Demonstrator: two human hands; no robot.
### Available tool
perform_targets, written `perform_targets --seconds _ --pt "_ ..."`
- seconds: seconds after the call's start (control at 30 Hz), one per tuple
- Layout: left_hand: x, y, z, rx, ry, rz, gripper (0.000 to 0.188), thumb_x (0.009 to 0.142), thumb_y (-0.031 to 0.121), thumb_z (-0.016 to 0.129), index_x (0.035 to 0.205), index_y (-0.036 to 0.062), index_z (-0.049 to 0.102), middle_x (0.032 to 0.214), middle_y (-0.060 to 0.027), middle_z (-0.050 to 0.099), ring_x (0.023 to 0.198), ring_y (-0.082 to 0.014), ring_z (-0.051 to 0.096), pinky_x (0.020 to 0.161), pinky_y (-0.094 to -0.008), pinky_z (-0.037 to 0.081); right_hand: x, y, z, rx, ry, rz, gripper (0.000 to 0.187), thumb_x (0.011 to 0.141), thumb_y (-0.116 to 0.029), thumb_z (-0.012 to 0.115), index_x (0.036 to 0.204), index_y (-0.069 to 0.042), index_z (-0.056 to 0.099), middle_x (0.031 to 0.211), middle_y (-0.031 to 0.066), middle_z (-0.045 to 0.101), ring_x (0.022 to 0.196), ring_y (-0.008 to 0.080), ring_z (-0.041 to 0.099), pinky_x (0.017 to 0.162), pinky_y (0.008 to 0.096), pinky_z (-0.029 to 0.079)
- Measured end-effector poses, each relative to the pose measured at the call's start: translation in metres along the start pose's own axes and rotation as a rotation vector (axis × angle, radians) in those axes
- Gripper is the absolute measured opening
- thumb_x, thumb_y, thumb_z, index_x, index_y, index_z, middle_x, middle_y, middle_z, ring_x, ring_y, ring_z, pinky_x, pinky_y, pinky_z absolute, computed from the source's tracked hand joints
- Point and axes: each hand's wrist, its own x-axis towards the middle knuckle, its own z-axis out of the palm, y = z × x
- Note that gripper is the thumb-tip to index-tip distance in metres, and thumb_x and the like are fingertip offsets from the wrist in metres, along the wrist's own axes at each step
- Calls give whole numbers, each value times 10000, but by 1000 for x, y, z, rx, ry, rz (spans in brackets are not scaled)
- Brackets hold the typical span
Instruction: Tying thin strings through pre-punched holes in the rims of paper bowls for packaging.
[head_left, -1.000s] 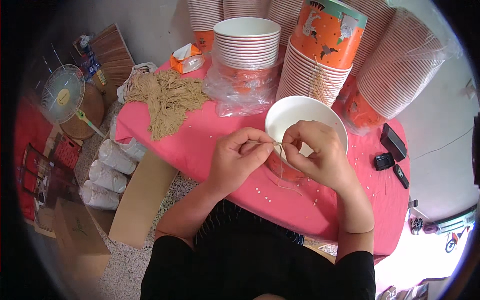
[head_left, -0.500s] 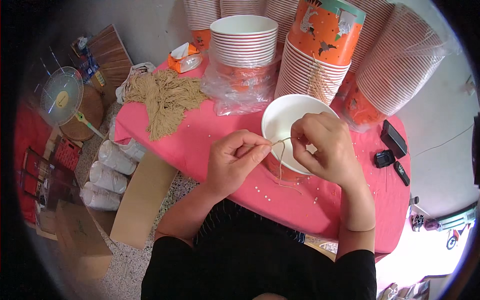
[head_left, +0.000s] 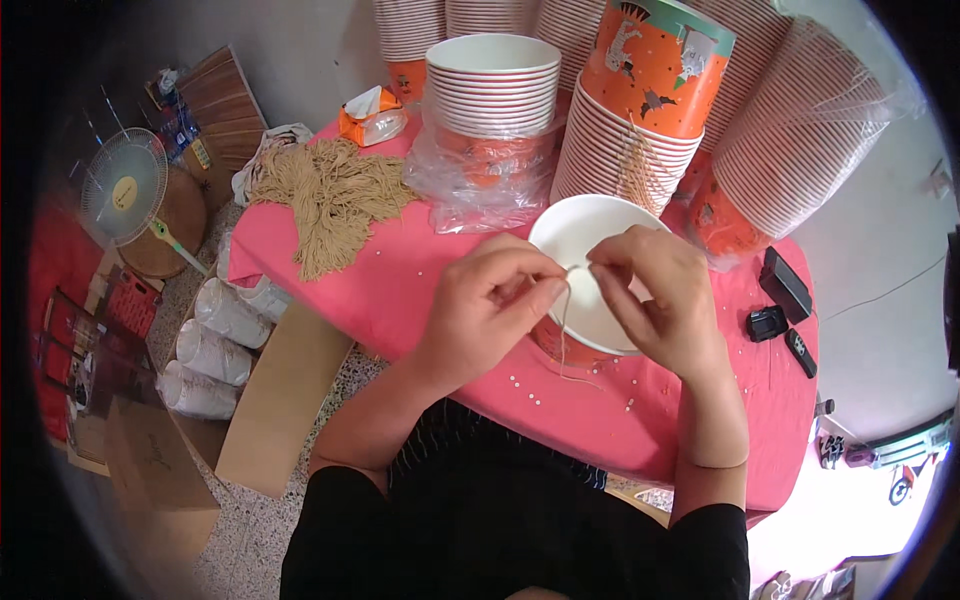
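A tan string (head_left: 563,340) runs between my two hands above an orange paper bucket (head_left: 573,222) with a white inside. My left hand (head_left: 485,310) pinches it between thumb and fingertips, and a loose end hangs down past the bucket's front onto the table. My right hand (head_left: 668,300) pinches the other part of the string, close to the left fingertips. Whether there is a knot or loop between them is too small to tell. The bucket stands upright on the pink-covered table (head_left: 600,420), its right rim partly hidden behind my right hand.
Beyond the bucket rise stacks of orange buckets (head_left: 655,75), some wrapped in clear plastic. A heap of tan strings (head_left: 325,200) lies at the left, near a tissue pack (head_left: 372,115). Small white dots (head_left: 530,393) are scattered in front. Black items (head_left: 785,285) lie at the right edge.
Both hands have shifted slightly upward, and the fingertips have come closer together. The right fingers have extended more, while the string's loose end still hangs down.
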Motion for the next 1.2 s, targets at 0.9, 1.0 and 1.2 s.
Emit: perform_targets --seconds 0.9,1.0,1.2 --pt "-5 -17 -4 -22 -59 -55 68 889 23 644 954 20 625 950 -30 487 772 -84 479 683 -218 399 0 8 -40 -398 321 -47 187 678 49 715 800 -40 606 654 69 526 566 246 536 519 350 394" --pt "-6 -16 -3 10 -36 -35 68 868 42 682 924 36 645 905 -19 490 729 -90 467 635 -227 390 0 13 -48 -406 355 -20 192 682 73 719 789 -33 600 642 76 523 544 247 528 503 342 393" --pt "-7 -20 -5 -12 -62 -68 60 863 30 679 917 35 655 880 -5 490 712 -74 456 617 -217 376 0 22 -49 -413 379 -11 184 697 51 726 783 -41 593 654 69 533 540 238 524 512 338 412"
